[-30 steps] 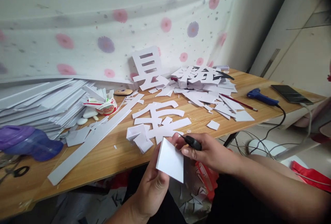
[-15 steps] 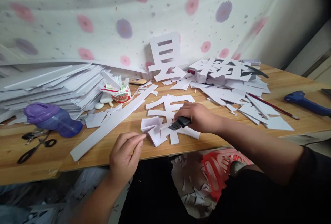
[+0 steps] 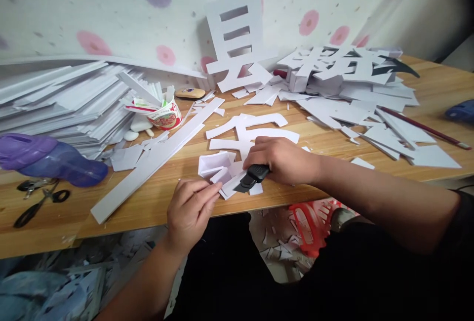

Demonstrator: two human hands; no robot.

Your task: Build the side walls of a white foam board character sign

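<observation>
My right hand is wrapped around a black utility knife. Its dark blade points down and left over the white foam board character, which lies flat on the table. The hand covers part of that character. At the character's lower left, thin white foam board strips stand on edge and form small walls. My left hand is closed, thumb and fingertips pinching the near end of a foam board strip beside the blade. Exactly where the blade meets the foam is hard to see.
Left of my hands lie a long white strip, scissors, a purple-blue bottle and stacked foam sheets. A paper cup holds scraps. A cut character leans on the curtain. Scraps and a pencil lie right.
The view has tilted down and come nearer the table. My left hand has moved up to the foam strip and pinches it. The knife stays in my right hand, lower on the character.
</observation>
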